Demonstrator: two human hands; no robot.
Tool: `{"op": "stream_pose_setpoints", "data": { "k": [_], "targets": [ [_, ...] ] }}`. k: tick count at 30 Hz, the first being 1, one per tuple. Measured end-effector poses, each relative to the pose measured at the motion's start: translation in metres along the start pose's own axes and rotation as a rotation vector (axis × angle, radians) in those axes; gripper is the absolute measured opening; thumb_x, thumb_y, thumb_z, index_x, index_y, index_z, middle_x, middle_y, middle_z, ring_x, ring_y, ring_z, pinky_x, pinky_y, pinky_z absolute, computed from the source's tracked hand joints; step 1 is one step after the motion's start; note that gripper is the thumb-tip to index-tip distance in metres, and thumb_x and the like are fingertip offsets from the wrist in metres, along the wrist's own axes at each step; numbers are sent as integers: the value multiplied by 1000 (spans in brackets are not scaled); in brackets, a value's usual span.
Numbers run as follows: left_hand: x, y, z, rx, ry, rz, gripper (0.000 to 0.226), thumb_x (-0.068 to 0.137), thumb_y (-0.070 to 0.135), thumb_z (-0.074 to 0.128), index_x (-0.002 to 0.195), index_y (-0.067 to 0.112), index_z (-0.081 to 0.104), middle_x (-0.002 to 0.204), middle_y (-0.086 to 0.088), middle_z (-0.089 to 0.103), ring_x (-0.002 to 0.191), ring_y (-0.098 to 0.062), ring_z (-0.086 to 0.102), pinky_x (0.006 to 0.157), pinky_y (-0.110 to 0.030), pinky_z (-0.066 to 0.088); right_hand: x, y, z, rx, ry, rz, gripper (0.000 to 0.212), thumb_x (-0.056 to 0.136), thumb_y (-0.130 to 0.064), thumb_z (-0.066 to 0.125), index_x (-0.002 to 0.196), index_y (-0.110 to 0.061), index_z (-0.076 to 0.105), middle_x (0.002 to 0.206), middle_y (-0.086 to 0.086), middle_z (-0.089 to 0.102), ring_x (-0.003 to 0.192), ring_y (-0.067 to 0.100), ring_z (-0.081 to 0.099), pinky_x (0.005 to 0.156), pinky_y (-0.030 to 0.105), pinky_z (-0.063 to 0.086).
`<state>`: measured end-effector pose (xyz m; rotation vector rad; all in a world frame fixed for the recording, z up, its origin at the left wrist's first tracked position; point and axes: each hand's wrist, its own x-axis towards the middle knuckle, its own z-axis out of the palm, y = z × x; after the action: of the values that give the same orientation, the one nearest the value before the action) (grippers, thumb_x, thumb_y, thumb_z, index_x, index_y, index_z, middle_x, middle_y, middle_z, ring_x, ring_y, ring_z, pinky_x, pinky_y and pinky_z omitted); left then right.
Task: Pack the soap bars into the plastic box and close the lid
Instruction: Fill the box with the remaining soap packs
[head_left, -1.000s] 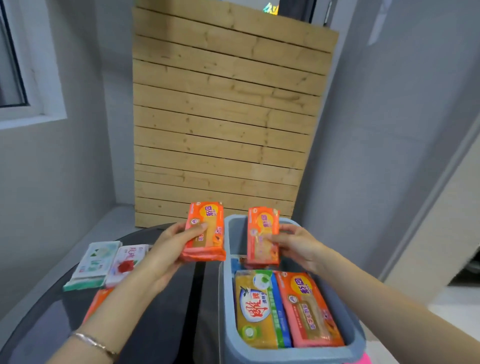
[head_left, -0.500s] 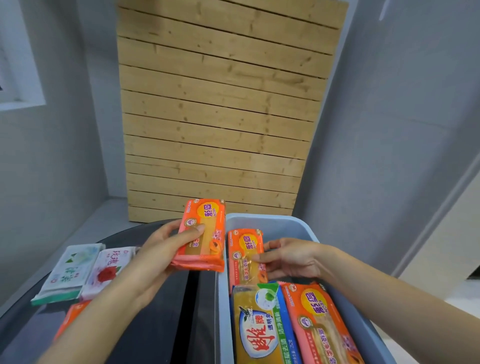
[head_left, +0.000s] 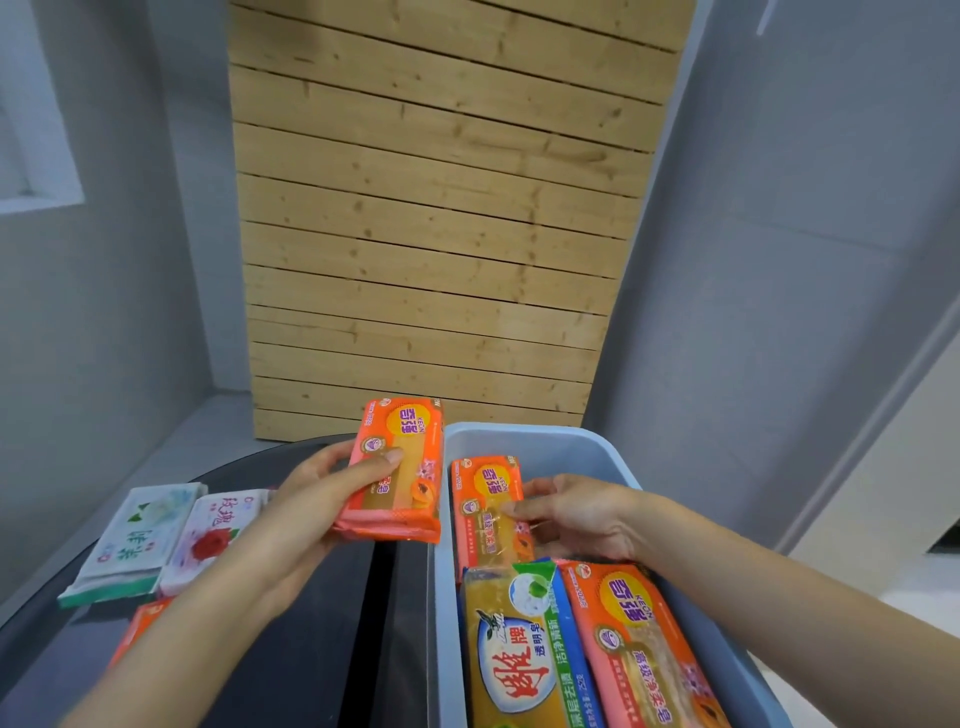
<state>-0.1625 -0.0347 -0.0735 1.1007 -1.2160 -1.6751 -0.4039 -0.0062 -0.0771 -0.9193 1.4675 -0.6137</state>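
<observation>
My left hand (head_left: 306, 499) grips an orange soap bar (head_left: 400, 467), held up just left of the pale blue plastic box (head_left: 540, 441). Inside the box, my right hand (head_left: 582, 514) holds a second orange soap bar (head_left: 488, 509) standing against the left wall, at the far end. In front of it lie a yellow and blue soap bar (head_left: 524, 654) and another orange soap bar (head_left: 644, 649), flat and side by side. On the dark table (head_left: 311, 675) to the left sit a white and green soap bar (head_left: 135, 540), a white soap bar with a red rose (head_left: 213, 535) and an orange one (head_left: 137, 631), partly hidden by my arm.
A wooden slat panel (head_left: 436, 208) leans upright behind the table. Grey walls close in on the left and right. A grey ledge (head_left: 171, 457) runs along the table's left side. No lid is in view.
My right hand has lowered its orange bar from above the box down inside, against the left wall. The left hand has kept its bar beside the box. The camera has tilted and moved closer.
</observation>
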Motion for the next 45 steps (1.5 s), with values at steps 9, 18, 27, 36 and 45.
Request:
{"op": "stream_pose_setpoints", "data": {
  "k": [9,18,27,36,45],
  "targets": [
    [2,2,-5,5,18,-4,56,68,31,71,121,18,57,95,-9,76,77,-19,71,66,-30,52,-11,-24,-25,-542,68,-135,36,92,-31,54,127,-22,57,111,4,68,93,11,64,77,15,53],
    [5,1,-10,37,-10,25,61,62,33,79,119,21,59,94,-7,77,76,-18,72,66,-29,52,12,-26,-22,-682,-194,47,41,97,-28,46,136,-18,49,133,8,59,108,14,58,87,20,49],
    [14,18,3,196,-175,148,55,63,39,78,115,31,63,96,1,77,78,-11,73,70,-24,54,-3,-35,-10,-441,147,-384,41,100,-33,36,131,-13,54,128,7,62,118,21,58,99,25,42],
    [51,32,73,646,-391,316,53,70,42,75,118,31,53,114,8,61,97,-10,64,83,-33,58,-32,-26,-28,-9,272,-387,32,90,-36,55,119,-23,57,105,6,66,92,17,63,83,31,53],
    [58,25,69,1319,-583,397,67,65,48,78,122,28,49,112,11,57,100,-7,57,82,-23,51,-32,-12,-28,-561,569,-541,25,97,-33,44,111,-18,59,99,-7,61,94,8,57,80,20,45]
  ]
}}
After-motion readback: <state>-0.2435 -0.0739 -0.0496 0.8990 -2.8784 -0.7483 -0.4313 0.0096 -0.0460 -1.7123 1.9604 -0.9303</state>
